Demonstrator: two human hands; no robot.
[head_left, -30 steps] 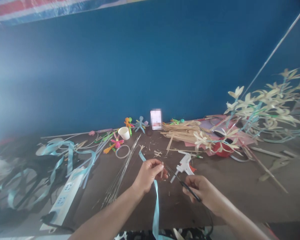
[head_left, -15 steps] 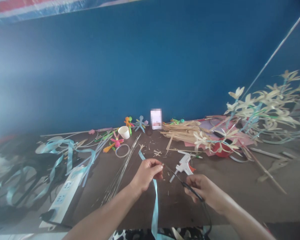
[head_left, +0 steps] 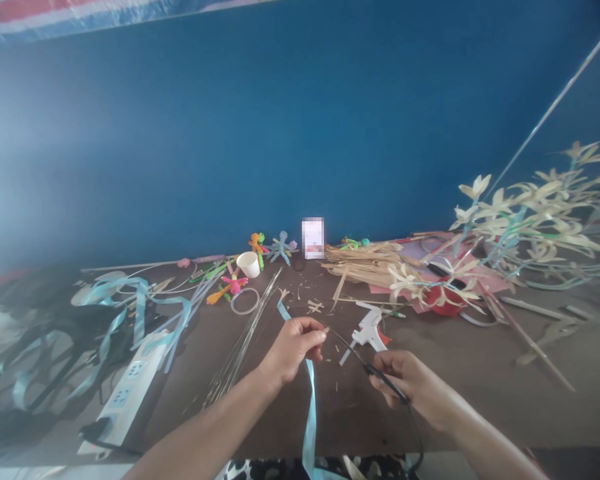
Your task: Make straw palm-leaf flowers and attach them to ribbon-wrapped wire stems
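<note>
My left hand (head_left: 298, 345) is pinched closed near the middle of the table, around something small and pale at the fingertips that I cannot make out. A light blue ribbon (head_left: 310, 407) hangs below it over the table's front edge. To the right, my right hand (head_left: 397, 380) is closed on a thin dark tool with a black handle (head_left: 389, 385), perhaps scissors. The tool's narrow tip reaches toward my left fingertips. Behind my right hand lies a white glue gun (head_left: 370, 328). Left of my left hand, a bundle of thin wires (head_left: 247, 340) lies on the table.
A white power strip (head_left: 130, 393) and blue ribbons (head_left: 139, 307) lie on the left. Near the wall stand a white cup (head_left: 249, 265) and small colourful figures (head_left: 234, 283). Dried strips (head_left: 365, 261) and pale flowers (head_left: 535, 200) occupy the right side.
</note>
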